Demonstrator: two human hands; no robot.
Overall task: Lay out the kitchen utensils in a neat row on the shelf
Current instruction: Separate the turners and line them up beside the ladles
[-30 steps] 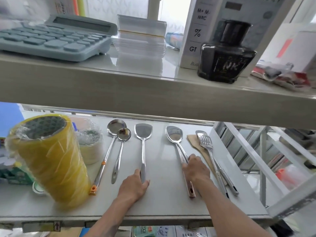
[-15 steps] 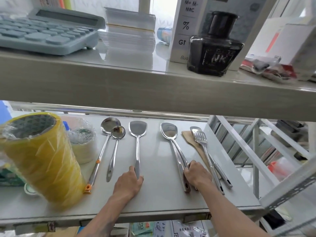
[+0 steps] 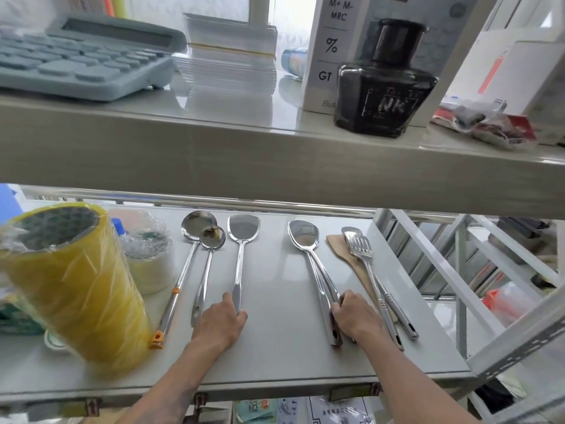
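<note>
Hands are resting on a shelf [image 3: 275, 356]: left hand [image 3: 221, 321] is pinching a steel turner [image 3: 241, 240]; right hand [image 3: 356, 318] is gripping paired spoon handles [image 3: 325, 289], their ends partly hidden.

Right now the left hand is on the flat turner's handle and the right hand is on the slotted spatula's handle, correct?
Not quite. In the head view the right hand grips the large spoon, not the slotted spatula. The left hand is on the flat turner.

A calculator [image 3: 76, 59] and ink bottle [image 3: 385, 84] sit above, yellow tape rolls [image 3: 76, 289], probably, below.
</note>
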